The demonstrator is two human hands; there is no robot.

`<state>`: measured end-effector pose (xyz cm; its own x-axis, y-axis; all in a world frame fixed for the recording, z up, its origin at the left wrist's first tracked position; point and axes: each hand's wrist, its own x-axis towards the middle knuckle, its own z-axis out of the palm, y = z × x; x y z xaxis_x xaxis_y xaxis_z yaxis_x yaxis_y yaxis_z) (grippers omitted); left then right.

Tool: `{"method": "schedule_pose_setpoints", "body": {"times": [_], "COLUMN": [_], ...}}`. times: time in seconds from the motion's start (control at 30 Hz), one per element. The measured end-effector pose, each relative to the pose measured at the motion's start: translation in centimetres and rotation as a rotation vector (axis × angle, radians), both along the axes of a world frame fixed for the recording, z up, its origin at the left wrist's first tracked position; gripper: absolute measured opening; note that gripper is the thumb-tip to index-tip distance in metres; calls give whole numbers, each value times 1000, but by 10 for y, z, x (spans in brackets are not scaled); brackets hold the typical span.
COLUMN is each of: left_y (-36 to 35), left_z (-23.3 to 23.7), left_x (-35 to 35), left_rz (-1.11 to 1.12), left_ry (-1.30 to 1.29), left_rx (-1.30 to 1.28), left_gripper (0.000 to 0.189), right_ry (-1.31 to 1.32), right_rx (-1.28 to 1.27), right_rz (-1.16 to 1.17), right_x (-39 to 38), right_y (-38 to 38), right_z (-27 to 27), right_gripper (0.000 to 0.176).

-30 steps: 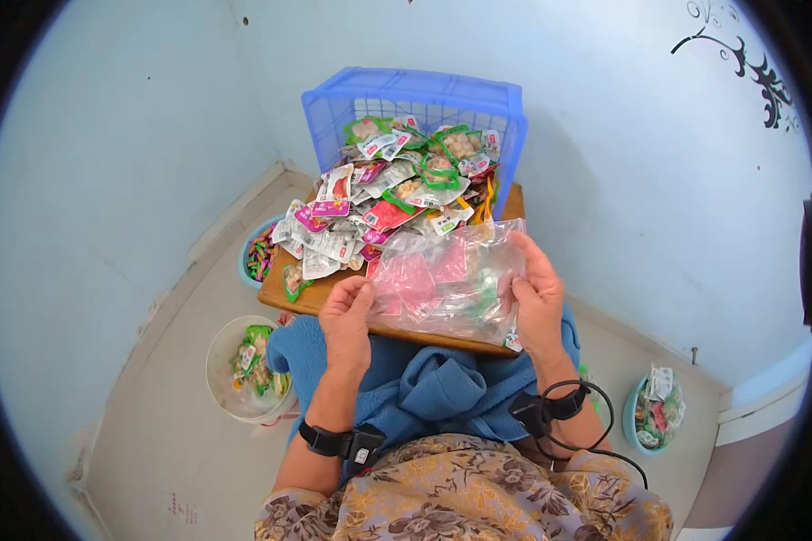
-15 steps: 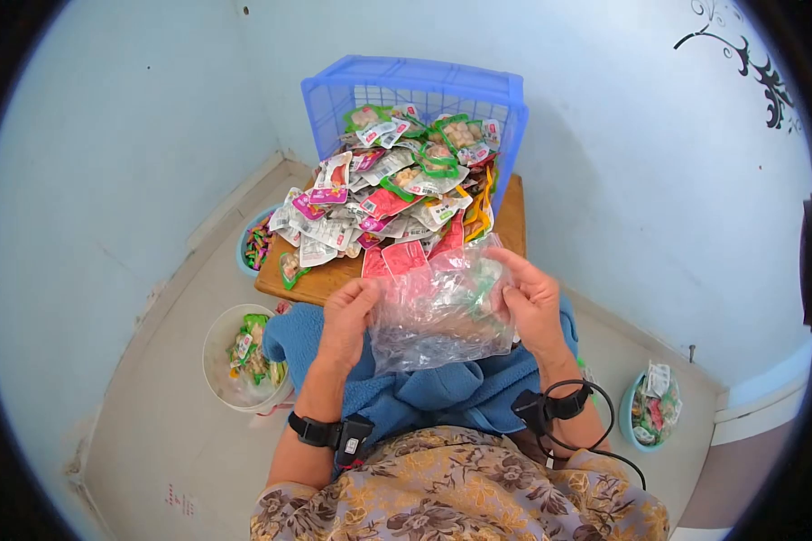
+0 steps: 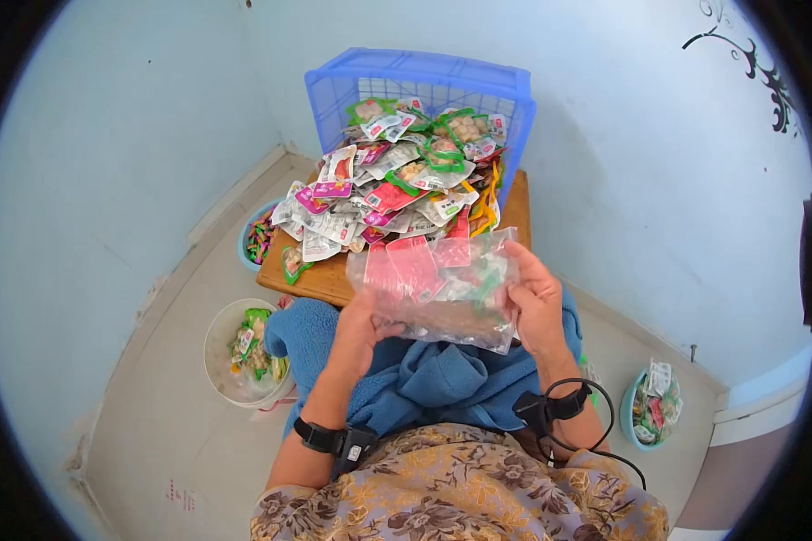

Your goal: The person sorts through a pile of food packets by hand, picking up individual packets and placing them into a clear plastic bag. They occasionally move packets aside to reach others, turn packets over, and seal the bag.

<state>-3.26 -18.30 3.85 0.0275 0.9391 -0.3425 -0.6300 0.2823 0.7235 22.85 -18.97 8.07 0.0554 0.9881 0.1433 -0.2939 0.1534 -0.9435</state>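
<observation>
A clear plastic bag (image 3: 451, 316) is stretched between my two hands, over my lap and the table's front edge. Pink and green packet colours show through its film. My left hand (image 3: 359, 329) has hold of the bag's lower left side, with some fingers beneath it. At the right edge, my right hand (image 3: 539, 293) pinches the plastic between thumb and fingers. Just beyond the bag, a heap of small snack packets (image 3: 334, 225) spills from a blue plastic crate (image 3: 424, 63) tipped on its side.
The crate rests on a wooden table (image 3: 320, 281). On the floor to the left stand a white bucket (image 3: 209, 352) of packets and a blue basin (image 3: 244, 243) of small colourful pieces. Another blue basin (image 3: 628, 415) holds packets at right. A blue fleece (image 3: 424, 374) covers my lap.
The bag has been flattened and spread wider, its left side raised toward the heap. My left hand has moved slightly down and right, its fingers now under the bag; my right hand still grips its edge.
</observation>
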Motion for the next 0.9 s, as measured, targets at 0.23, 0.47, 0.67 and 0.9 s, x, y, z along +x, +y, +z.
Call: {"method": "schedule_pose_setpoints", "body": {"times": [0.23,0.47,0.67,0.9], "left_y": [-1,4,-1,-2], "left_z": [-16,-32,-15,-20], "left_x": [-9,-51,-87,-141], "left_rz": [11,127,267,415], "left_ry": [191,350,591,977], "left_rx": [180,169,230,231], "left_gripper": [24,18,15,18], "right_ry": [-16,9,53,111], "right_rx": [-34,-77,-285,-525], "right_rz": [-52,-9,70,373], "right_x": [1,-13,-38,-84], "right_y": [2,14,20,25], "right_z": [-6,-21,-42,-74], "right_gripper": [58,54,51,19]}}
